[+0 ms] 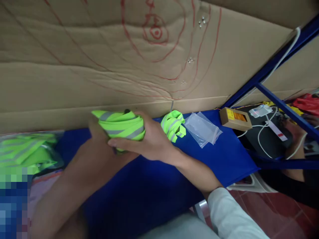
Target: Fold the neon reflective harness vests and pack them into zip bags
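Both hands are around a folded bundle of neon-green reflective strap (124,124) with grey stripes, held above the blue table (199,164). My right hand (157,142) wraps its right end, thumb lying across the front. My left hand (99,146) grips the bundle's left and lower side; it is blurred and its fingers are mostly hidden. A small dark piece shows at the bundle's top edge. Beyond my right hand, a second loose neon-green reflective strap (173,124) lies on the table. Clear plastic bags (203,129) rest beside it.
Cardboard with red-drawn rings (99,79) stands behind the table. Bagged neon-green straps (27,152) lie at the left. A small cardboard box (235,119) sits by the blue frame bar (281,103) at right. Beyond it are white cables and another person's arm (297,132).
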Tool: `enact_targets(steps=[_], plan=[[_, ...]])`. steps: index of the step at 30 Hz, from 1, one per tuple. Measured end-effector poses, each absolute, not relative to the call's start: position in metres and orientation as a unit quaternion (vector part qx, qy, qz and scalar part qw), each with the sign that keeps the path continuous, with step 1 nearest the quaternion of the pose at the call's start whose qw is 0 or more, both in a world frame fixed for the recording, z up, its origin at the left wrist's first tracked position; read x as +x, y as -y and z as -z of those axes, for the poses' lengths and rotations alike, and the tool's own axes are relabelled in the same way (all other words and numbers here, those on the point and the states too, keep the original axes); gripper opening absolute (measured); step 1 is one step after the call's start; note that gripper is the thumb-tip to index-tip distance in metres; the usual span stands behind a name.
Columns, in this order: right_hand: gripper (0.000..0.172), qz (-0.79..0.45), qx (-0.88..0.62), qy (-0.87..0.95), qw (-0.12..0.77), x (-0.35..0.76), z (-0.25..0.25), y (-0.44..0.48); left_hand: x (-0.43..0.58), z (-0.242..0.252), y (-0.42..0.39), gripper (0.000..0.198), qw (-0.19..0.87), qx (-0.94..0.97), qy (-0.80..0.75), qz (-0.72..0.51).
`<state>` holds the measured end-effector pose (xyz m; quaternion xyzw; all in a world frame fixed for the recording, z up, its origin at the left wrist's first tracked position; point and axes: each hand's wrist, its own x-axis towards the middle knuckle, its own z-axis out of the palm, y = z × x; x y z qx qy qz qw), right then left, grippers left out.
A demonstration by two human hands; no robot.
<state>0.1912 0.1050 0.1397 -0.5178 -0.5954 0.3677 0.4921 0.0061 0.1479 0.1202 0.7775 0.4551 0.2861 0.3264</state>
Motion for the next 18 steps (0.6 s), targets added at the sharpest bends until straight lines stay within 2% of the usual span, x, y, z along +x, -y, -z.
enact_targets(steps=[3, 5, 7, 9, 12, 16, 18], plan=[[0.052, -0.314, -0.512, 0.627, 0.497, 0.203, -0.158, -0.088, 0.002, -0.139, -0.137, 0.085, 0.310, 0.803, -0.438, -0.261], [0.047, -0.222, -0.531, 0.601, 0.555, 0.225, -0.175, -0.075, 0.022, -0.147, -0.126, 0.068, 0.320, 0.810, -0.400, -0.287], [0.041, -0.094, -0.556, 0.533, 0.631, 0.257, -0.192, -0.061, 0.062, -0.144, -0.114, 0.042, 0.261, 0.816, -0.408, -0.314], [0.035, 0.015, -0.558, 0.466, 0.687, 0.295, -0.204, -0.041, 0.118, -0.130, -0.099, 0.025, 0.269, 0.854, -0.352, -0.271], [0.037, 0.107, -0.581, 0.394, 0.704, 0.348, -0.203, -0.002, 0.214, -0.099, -0.076, 0.023, 0.329, 0.909, -0.220, -0.129], [0.044, 0.128, -0.646, 0.266, 0.704, 0.390, -0.162, 0.065, 0.315, -0.069, -0.058, 0.040, 0.358, 0.904, -0.219, -0.086], [0.050, 0.111, -0.692, 0.196, 0.686, 0.400, -0.135, 0.098, 0.341, -0.056, -0.061, 0.038, 0.385, 0.892, -0.230, -0.052]])
